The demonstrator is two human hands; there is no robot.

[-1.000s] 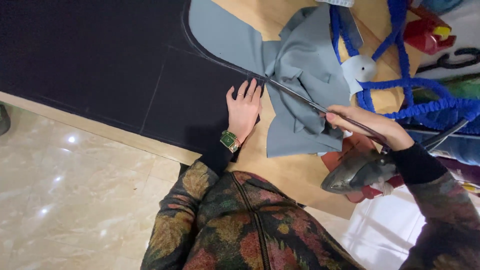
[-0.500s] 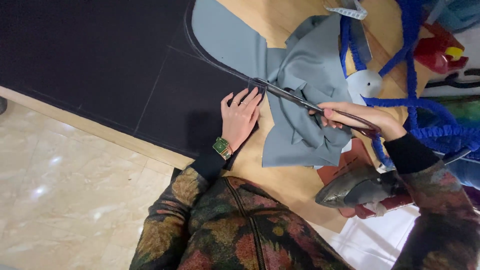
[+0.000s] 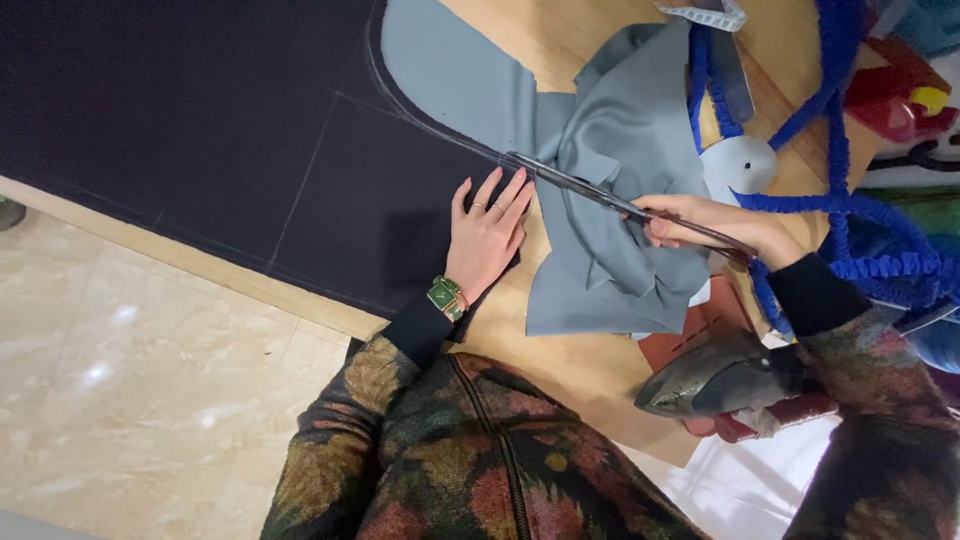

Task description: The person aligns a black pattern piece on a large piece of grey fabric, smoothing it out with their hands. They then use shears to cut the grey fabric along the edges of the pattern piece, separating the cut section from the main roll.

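Right hand [image 3: 715, 225] closed on scissors [image 3: 600, 198], left hand [image 3: 487, 240] flat, open, pinning black fabric [image 3: 250, 130]; cloth looks soft, limp, likely shifts, so hold near cut line.

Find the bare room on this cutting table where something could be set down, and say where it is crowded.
Free: bare wood between the grey fabric and the near table edge, and the flat black fabric left of the left hand. Crowded: right of the right hand with the scissors, amid blue cord and iron.

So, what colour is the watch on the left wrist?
Green, with a gold-toned band; the watch shows in the head view.
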